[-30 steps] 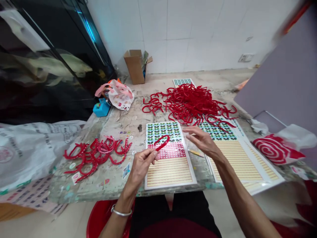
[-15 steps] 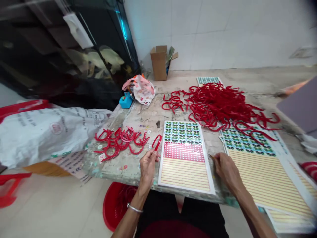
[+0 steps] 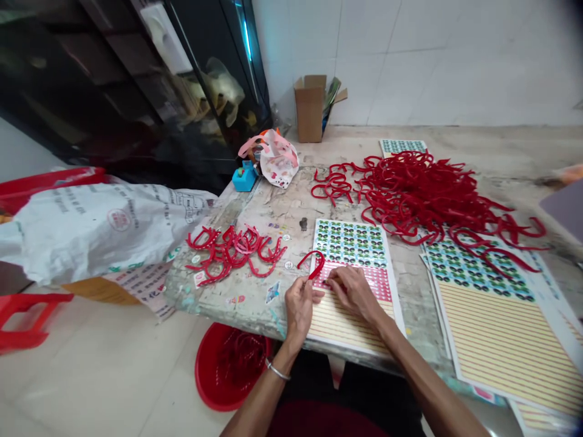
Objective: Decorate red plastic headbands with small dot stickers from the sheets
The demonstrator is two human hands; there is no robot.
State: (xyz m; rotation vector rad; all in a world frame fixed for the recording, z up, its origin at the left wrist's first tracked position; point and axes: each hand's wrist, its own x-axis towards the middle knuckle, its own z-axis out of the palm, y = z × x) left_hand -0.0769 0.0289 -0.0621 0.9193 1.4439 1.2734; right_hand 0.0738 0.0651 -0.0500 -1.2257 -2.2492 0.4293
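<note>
Red band (image 3: 321,263) is clamped in left grip (image 3: 299,306), patterned sheet (image 3: 334,325) beside it has just been reached by right grip (image 3: 357,292), hold unclear, so both are engaged.

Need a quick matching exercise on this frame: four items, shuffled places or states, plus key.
1. Left hand
2. Cardboard box
3. Red basket
4. Right hand

A. near the tiled wall
B. at the pink band of the printed sheet
C. holding a curved red strip
D. lower than the tabletop

Pairs: 1-C, 2-A, 3-D, 4-B
</note>
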